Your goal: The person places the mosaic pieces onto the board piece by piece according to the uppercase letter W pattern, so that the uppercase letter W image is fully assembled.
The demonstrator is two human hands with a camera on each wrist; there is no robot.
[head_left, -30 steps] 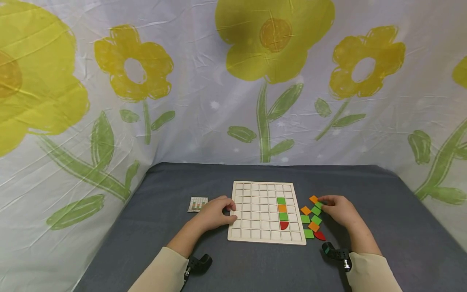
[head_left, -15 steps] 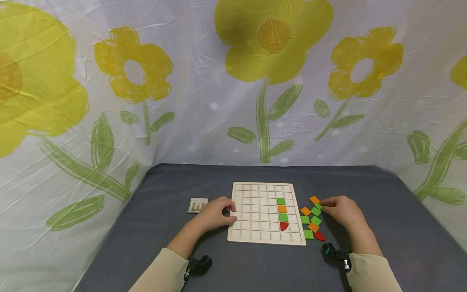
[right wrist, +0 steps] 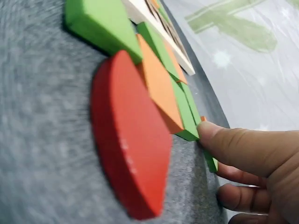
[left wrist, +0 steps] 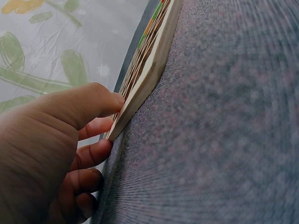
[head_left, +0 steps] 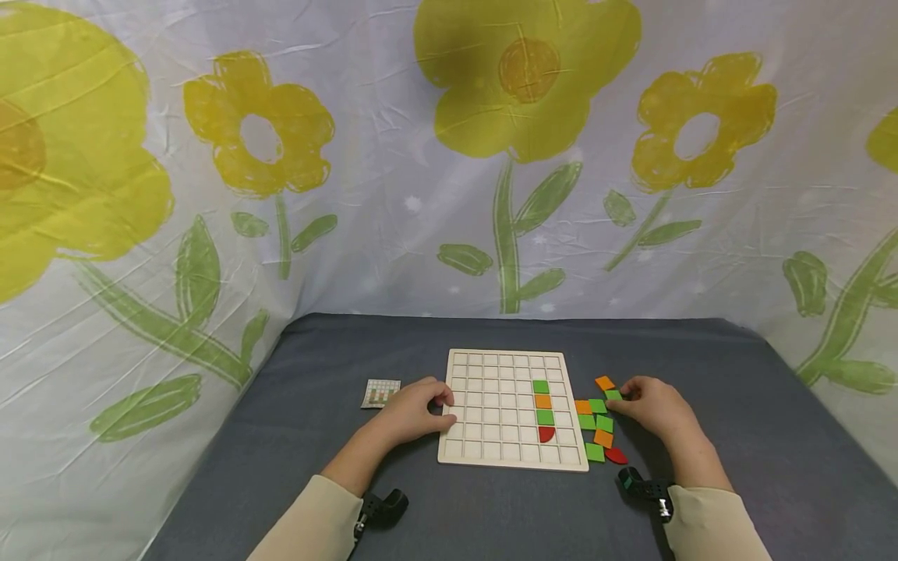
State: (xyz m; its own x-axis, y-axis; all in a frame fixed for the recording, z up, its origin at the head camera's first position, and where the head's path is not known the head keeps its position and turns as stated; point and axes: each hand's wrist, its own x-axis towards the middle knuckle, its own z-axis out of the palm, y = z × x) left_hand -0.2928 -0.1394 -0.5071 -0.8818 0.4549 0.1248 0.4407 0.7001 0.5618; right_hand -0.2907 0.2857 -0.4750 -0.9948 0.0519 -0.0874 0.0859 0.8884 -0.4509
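Observation:
A pale wooden grid board [head_left: 491, 436] lies on the table. In one column it bears two green squares, an orange square [head_left: 542, 401] and a red quarter-round tile [head_left: 546, 434]. My left hand [head_left: 414, 409] holds the board's left edge, thumb on the rim and fingers beside it, as the left wrist view [left wrist: 70, 135] shows. At the board's right, my right hand [head_left: 655, 405] touches a green tile [head_left: 613, 395] in the loose group, its thumb and index finger apart. A red rounded tile [right wrist: 131, 135] lies nearest the right wrist camera, beside an orange tile [right wrist: 159, 81].
A small printed pattern card [head_left: 380, 393] lies left of the board, partly behind my left hand. Dark grey cloth [head_left: 505, 514] covers the table. A white flowered curtain [head_left: 379, 234] hangs behind it. Black wrist devices [head_left: 384, 508] sit at both sleeves.
The right thumb and index finger have spread. An orange tile and a green tile have straightened and shifted left toward the board; other loose tiles turned slightly. The left hand stays put.

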